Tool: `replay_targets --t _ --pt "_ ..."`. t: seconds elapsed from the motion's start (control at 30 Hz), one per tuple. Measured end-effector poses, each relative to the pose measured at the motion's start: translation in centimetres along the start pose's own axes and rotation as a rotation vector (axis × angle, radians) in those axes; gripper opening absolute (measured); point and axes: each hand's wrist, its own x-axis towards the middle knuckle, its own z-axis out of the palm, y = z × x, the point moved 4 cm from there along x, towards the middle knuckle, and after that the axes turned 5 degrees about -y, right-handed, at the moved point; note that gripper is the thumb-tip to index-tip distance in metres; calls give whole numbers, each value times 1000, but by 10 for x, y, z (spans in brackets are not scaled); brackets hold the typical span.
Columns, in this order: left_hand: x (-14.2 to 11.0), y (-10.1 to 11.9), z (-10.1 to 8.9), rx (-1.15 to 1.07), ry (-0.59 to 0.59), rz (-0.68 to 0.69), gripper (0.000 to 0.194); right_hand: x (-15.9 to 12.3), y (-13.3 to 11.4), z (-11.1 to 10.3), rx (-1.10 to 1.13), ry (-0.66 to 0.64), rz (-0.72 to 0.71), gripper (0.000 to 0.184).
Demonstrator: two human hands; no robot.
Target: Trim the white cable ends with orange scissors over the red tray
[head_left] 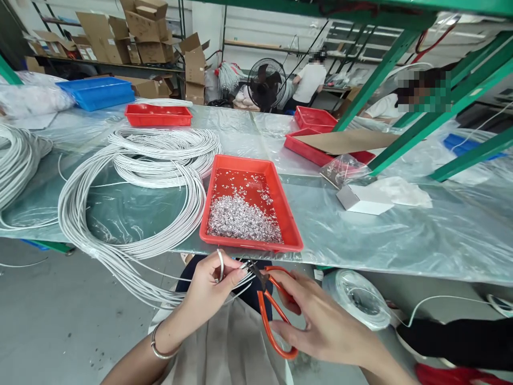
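My left hand [212,283] is closed in a pinch on a bunch of thin white wires [240,282], just below the table edge. My right hand [316,321] grips orange-handled cutters [269,310], whose dark jaws meet the wire ends. The wires trail left into a big white wire coil [132,214] lying on the table. Straight ahead, a red tray [288,224] holds a heap of small silvery metal pieces [240,216].
The table is covered in clear plastic sheet [380,235]. On it lie more red trays [158,115], a blue bin [96,92], a small white box [363,199] and cardboard. Green frame struts [425,125] rise at right. A wire spool [358,297] sits below. Other people work behind.
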Motion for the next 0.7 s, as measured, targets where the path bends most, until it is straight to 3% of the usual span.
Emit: replay_targets --t 0.17,0.7 --pt "-2 2 1 60 -14 35 13 2 5 0 34 -9 42 49" --pt "-2 7 -1 128 -38 81 6 0 -2 -6 32 -50 -12 44"
